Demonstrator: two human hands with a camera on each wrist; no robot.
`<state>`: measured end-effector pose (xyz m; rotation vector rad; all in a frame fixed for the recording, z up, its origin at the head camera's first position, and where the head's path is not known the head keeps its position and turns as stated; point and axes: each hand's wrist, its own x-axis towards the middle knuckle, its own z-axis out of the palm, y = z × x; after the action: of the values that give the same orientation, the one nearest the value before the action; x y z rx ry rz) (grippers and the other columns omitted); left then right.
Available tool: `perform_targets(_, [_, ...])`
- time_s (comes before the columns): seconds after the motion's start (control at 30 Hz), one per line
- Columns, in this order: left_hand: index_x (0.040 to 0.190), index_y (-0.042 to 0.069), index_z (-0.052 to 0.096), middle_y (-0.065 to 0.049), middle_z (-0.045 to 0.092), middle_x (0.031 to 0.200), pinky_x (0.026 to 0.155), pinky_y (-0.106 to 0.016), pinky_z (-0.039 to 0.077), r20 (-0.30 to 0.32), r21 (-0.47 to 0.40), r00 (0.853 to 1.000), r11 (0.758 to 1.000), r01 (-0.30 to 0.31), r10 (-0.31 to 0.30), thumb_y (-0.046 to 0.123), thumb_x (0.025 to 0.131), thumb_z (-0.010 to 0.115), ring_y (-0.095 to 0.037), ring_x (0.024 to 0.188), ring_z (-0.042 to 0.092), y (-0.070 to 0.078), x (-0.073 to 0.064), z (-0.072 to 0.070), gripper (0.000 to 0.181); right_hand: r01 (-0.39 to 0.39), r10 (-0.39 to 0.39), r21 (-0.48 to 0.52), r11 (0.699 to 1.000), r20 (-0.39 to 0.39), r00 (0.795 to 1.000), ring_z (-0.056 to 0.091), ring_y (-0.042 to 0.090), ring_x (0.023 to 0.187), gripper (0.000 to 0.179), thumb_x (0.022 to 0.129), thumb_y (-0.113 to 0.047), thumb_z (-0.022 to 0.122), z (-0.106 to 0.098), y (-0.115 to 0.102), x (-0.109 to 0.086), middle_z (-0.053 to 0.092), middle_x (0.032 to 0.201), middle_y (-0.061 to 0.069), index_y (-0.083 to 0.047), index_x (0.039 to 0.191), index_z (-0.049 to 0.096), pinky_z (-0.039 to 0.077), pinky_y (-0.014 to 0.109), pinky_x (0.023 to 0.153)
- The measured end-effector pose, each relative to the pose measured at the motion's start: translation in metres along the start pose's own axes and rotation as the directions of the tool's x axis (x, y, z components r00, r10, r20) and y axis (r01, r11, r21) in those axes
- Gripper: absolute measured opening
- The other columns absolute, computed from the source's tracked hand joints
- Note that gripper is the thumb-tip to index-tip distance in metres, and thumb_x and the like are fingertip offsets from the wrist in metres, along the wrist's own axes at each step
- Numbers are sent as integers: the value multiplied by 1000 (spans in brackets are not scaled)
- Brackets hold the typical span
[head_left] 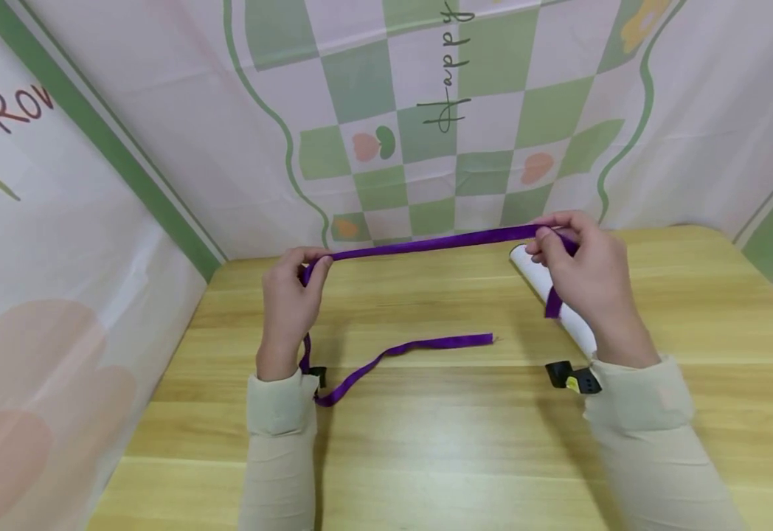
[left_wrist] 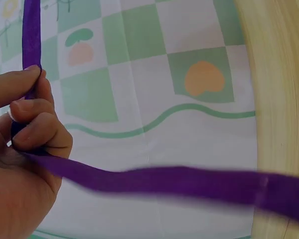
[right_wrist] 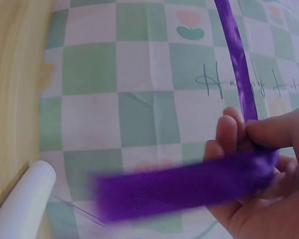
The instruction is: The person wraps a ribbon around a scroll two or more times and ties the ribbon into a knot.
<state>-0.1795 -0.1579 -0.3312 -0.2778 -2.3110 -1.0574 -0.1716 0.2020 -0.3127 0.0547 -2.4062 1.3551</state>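
A purple ribbon [head_left: 436,242] is stretched nearly level between the two hands, above the far part of the table. My left hand [head_left: 291,295] pinches it between thumb and forefinger, the other fingers curled over it in the left wrist view. From there a long tail [head_left: 406,346] drops past the wrist and trails to the right. My right hand [head_left: 588,273] pinches the ribbon near its other end, the thumb pressing it against the fingers. A short loose end [right_wrist: 159,191] hangs from that hand, blurred in the right wrist view.
A white cylinder [head_left: 539,276] lies on the wooden table [head_left: 426,450], partly hidden behind the right hand. Behind the table hangs a cloth [head_left: 360,81] with green checks and lettering. Black wrist-worn pieces [head_left: 572,377] show at the sleeves.
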Motion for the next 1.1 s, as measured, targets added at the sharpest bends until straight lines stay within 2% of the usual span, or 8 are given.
perform_targets(0.07, [104, -3, 77, -17, 73, 92, 55, -19, 36, -6, -4, 1000, 1000, 9, -9, 13, 103, 70, -16, 62, 48, -1, 0, -2, 18, -12, 13, 19, 1000, -38, 999, 64, -13, 74, 28, 108, -20, 56, -3, 2, 1, 64, 78, -32, 3, 121, 68, 54, 6, 70])
perform_targets(0.2, [104, -2, 77, -17, 73, 92, 56, -18, 38, -6, -19, 999, 999, 44, -44, 14, 104, 69, -18, 64, 51, -1, 0, -6, 18, -14, 17, 22, 1000, -120, 993, 63, -12, 72, 31, 107, -24, 60, -10, 5, 2, 59, 75, -37, 3, 117, 71, 52, 5, 68])
perform_targets(0.33, [105, -1, 78, -17, 74, 94, 57, -17, 40, 3, -24, 998, 997, 69, -69, 15, 104, 68, -20, 66, 55, 0, 0, -7, 19, -23, 38, 80, 997, -197, 980, 63, -10, 70, 23, 105, -23, 64, -14, 7, 4, 62, 74, -35, -2, 110, 73, 52, 6, 66])
perform_targets(0.43, [104, -2, 77, -16, 74, 96, 59, -17, 41, 10, -20, 997, 997, 79, -79, 15, 104, 69, -21, 67, 56, 0, 0, -7, 19, -41, 72, 122, 992, -257, 964, 60, -8, 64, 12, 103, -23, 67, -18, 7, 5, 62, 70, -32, -15, 96, 73, 48, 7, 59])
perform_targets(0.53, [104, -2, 77, -17, 75, 97, 60, -17, 42, 19, -18, 996, 996, 87, -86, 15, 104, 69, -20, 68, 57, 0, -1, -8, 19, -60, 105, 158, 986, -293, 950, 53, -4, 57, 18, 103, -23, 68, -22, 6, 6, 61, 67, -27, -26, 85, 69, 42, 10, 52])
perform_targets(0.67, [104, -2, 77, -17, 74, 96, 59, -17, 41, 20, -20, 996, 996, 91, -90, 14, 104, 68, -19, 67, 55, 1, -2, -10, 18, -77, 138, 205, 976, -304, 943, 44, 1, 51, 24, 103, -25, 68, -27, 5, 6, 56, 63, -19, -31, 80, 69, 35, 15, 46])
perform_targets(1.0, [103, -3, 77, -19, 74, 93, 54, -16, 40, -93, 18, 987, 991, 134, -132, 10, 102, 69, -15, 63, 53, -5, -1, -18, 15, -132, 234, 282, 950, -366, 901, 45, 2, 50, 22, 101, -25, 71, -41, 4, 8, 54, 64, -15, -32, 80, 70, 36, 15, 46])
perform_targets(1.1, [103, -4, 76, -20, 75, 95, 55, -14, 40, -125, 36, 981, 988, 153, -147, 10, 102, 68, -15, 65, 54, -6, -1, -19, 16, -150, 277, 339, 929, -367, 888, 48, 3, 55, 21, 101, -23, 72, -44, 3, 9, 57, 67, -13, -29, 81, 71, 38, 14, 48])
